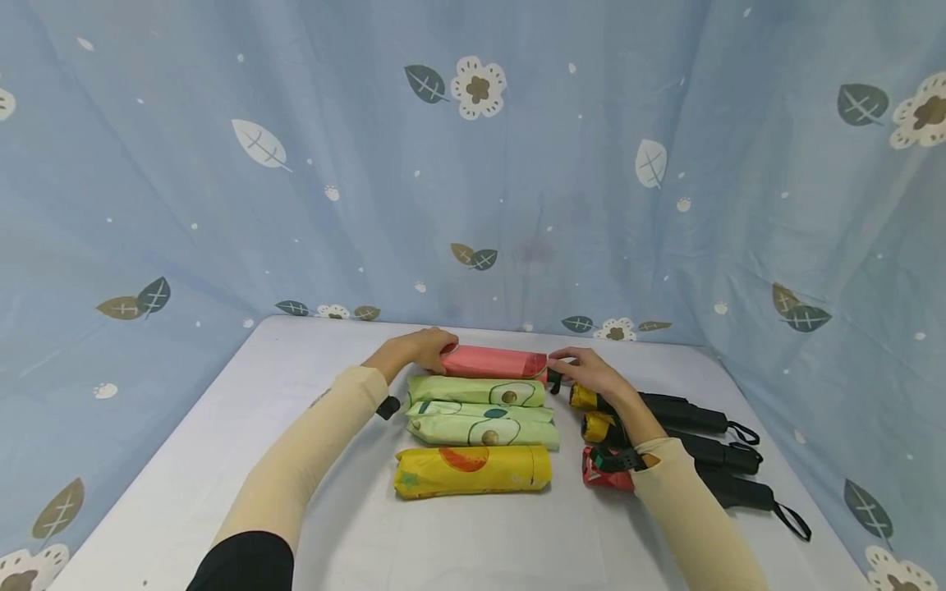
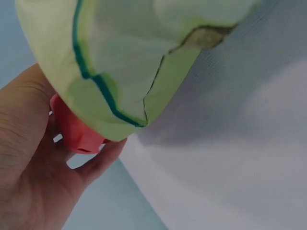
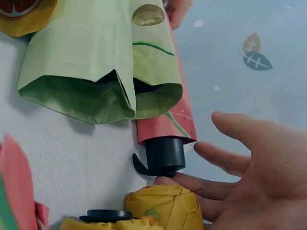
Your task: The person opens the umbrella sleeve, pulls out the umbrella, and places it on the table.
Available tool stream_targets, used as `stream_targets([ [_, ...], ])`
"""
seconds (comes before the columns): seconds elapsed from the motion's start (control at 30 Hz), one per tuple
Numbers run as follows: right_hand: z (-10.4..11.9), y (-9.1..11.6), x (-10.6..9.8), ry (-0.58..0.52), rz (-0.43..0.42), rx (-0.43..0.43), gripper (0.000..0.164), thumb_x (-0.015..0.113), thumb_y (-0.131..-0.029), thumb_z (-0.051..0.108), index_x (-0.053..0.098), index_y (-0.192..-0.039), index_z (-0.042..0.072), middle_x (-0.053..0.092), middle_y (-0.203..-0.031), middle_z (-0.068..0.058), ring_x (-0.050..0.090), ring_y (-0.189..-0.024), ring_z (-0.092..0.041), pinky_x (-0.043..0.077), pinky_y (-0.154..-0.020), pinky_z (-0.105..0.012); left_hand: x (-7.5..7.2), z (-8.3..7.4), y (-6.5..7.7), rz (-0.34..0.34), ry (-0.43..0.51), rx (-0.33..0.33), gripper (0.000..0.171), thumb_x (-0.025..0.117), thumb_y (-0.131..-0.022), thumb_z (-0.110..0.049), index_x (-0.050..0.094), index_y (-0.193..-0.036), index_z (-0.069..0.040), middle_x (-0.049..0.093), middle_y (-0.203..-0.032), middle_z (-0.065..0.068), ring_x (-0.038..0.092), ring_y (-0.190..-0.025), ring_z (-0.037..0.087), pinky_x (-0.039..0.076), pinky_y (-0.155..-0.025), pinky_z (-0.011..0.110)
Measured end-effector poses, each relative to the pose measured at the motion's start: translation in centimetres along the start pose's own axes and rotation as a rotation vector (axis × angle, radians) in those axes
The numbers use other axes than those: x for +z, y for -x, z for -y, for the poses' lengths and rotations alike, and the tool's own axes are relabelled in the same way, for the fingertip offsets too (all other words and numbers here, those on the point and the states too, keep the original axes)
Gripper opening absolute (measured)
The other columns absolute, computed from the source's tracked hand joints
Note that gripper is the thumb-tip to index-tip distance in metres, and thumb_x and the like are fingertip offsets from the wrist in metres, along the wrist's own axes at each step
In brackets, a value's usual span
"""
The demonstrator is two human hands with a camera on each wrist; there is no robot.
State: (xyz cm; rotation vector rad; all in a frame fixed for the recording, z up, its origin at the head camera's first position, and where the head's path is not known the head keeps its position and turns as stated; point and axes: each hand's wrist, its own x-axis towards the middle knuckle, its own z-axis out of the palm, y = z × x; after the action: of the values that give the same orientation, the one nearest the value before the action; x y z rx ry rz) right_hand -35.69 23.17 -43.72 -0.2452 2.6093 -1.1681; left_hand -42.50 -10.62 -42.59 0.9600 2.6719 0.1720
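A red folded umbrella (image 1: 491, 363) lies crosswise at the back of the row in the head view. My left hand (image 1: 421, 346) grips its left end, thumb and fingers around the red tip (image 2: 79, 132) in the left wrist view. At the other end, my right hand (image 3: 268, 163) has its fingers loosely spread, fingertips right at the black handle (image 3: 165, 154). Just in front lie two green avocado-print umbrellas (image 1: 458, 423), side by side; their fabric ends gape in the right wrist view. Nearest me in this row is a yellow fruit-print umbrella (image 1: 510, 469).
On the right, beneath my right forearm, lie several black umbrellas (image 1: 717, 451) with wrist straps; two have yellow ends (image 1: 584, 397) and one a red end (image 1: 606, 474). A blue patterned curtain (image 1: 517, 205) hangs behind the white table (image 1: 473, 542).
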Motion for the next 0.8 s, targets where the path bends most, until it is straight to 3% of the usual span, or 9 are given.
stream_targets([
  [0.23,0.12,-0.07,0.4,-0.006,-0.012,0.007,0.05,0.05,-0.102,0.04,0.052,-0.14,0.008,0.052,-0.142,-0.021,0.061,-0.113,-0.037,0.05,-0.092,-0.045,-0.13,0.14,0.38,-0.006,0.084,0.007,0.03,0.073,-0.088,-0.024,0.051,-0.103,-0.011,0.051,-0.089,0.003,0.045,-0.078,0.017,0.038,-0.072,0.033],
  [0.5,0.11,-0.04,0.47,0.003,-0.026,-0.022,0.047,0.05,-0.103,0.036,0.054,-0.138,0.006,0.053,-0.139,-0.023,0.062,-0.112,-0.038,0.049,-0.096,-0.051,0.14,-0.26,0.45,-0.034,0.057,0.037,0.04,0.072,-0.088,-0.026,0.056,-0.121,-0.008,0.058,-0.097,0.003,0.05,-0.084,0.017,0.042,-0.076,0.035],
  [0.8,0.08,0.41,0.12,-0.004,-0.045,-0.026,0.05,0.05,-0.102,0.039,0.052,-0.141,0.007,0.053,-0.141,-0.022,0.057,-0.122,-0.04,0.046,-0.1,-0.052,0.16,0.29,0.82,-0.1,0.149,0.079,0.036,0.073,-0.088,-0.024,0.056,-0.116,-0.011,0.059,-0.098,0.002,0.049,-0.082,0.015,0.041,-0.074,0.032],
])
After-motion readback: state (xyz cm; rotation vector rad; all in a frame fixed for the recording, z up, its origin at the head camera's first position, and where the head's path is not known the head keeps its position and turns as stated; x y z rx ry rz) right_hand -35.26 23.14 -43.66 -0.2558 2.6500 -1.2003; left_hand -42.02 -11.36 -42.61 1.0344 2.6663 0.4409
